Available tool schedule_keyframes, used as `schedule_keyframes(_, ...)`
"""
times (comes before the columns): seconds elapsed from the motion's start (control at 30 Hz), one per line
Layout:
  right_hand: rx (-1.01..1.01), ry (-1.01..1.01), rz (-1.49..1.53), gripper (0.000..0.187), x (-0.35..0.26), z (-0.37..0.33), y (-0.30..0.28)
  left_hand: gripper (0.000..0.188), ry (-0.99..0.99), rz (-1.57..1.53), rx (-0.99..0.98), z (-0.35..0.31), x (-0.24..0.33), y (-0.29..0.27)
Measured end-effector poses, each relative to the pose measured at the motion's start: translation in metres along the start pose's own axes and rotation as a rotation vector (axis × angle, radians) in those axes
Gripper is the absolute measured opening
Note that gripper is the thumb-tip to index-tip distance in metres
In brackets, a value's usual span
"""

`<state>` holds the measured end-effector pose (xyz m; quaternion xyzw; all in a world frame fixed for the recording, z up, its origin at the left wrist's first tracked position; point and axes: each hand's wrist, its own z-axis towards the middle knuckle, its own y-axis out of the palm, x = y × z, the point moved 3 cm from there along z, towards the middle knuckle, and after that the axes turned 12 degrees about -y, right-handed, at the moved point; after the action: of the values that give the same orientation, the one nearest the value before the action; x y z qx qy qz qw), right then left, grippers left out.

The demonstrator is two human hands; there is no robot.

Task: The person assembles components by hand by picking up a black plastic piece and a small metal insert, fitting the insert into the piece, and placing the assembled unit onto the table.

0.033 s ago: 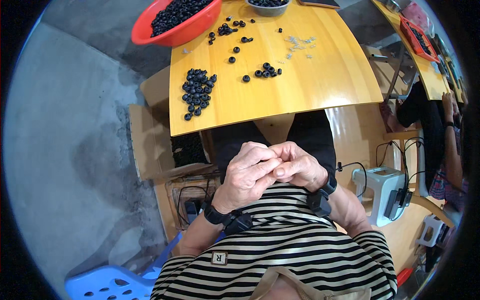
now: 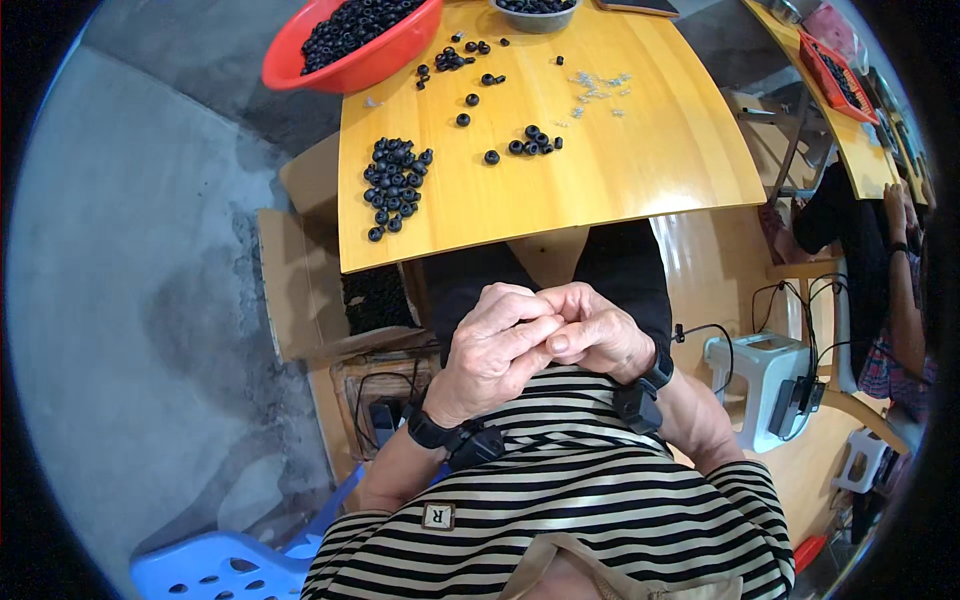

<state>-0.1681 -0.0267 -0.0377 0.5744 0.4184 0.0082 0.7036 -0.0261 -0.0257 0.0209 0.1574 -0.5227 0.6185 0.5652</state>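
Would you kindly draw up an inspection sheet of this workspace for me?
Surface: yellow wooden table, with loose groups lying on it.
Job's things: small black pieces on the table; more fill a red basin and a grey bowl at the far side.
Clutter: small pale bits scattered on the far half; scrap or parts, unclear.
Hands: left hand and right hand meet, fingers together, before the near edge; anything held is hidden.
Cables: black cables around a white stool at right.
Surroundings: open cardboard box, blue plastic chair, another person at a second table.
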Motion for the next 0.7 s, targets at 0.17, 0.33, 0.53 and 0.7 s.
schedule_keyframes(0.17,0.063,-0.112,-0.055,0.02,-0.004,0.001,0.006,0.03,-0.075,0.019,0.036,0.002,0.0,0.0)
schedule_keyframes(0.33,0.085,-0.099,-0.079,0.02,-0.004,0.0,0.009,0.031,-0.027,0.038,0.056,-0.001,-0.003,0.002)
schedule_keyframes(0.53,0.114,-0.086,0.005,0.016,-0.001,0.002,0.009,0.03,-0.045,0.058,0.089,-0.002,-0.004,0.002)
schedule_keyframes(0.7,0.115,-0.052,0.033,0.014,0.002,0.003,0.005,0.03,-0.066,0.015,0.081,-0.002,-0.008,0.003)
